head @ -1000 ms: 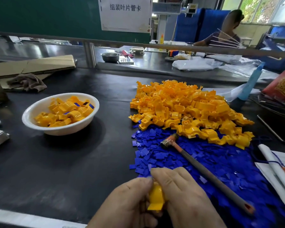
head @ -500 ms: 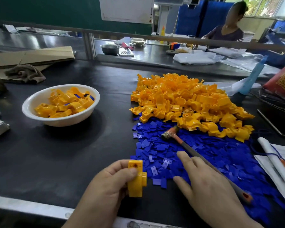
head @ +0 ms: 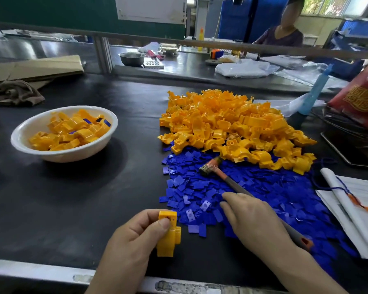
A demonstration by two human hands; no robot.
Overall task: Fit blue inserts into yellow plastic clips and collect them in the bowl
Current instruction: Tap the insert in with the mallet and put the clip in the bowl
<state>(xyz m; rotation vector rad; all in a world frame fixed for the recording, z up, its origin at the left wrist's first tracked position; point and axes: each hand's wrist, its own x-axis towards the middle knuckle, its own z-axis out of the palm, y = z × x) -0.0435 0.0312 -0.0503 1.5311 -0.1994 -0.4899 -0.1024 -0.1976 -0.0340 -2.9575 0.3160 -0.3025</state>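
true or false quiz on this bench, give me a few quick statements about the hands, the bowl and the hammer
1. The left hand grips a yellow clip. True.
2. The bowl is empty. False: it holds many clips, some showing blue.
3. The right hand touches the blue inserts. True.
4. The hammer lies in the bowl. False: it lies on the blue inserts, head beside the yellow pile.

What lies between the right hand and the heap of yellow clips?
In the head view: loose blue inserts, with a small hammer lying across them.
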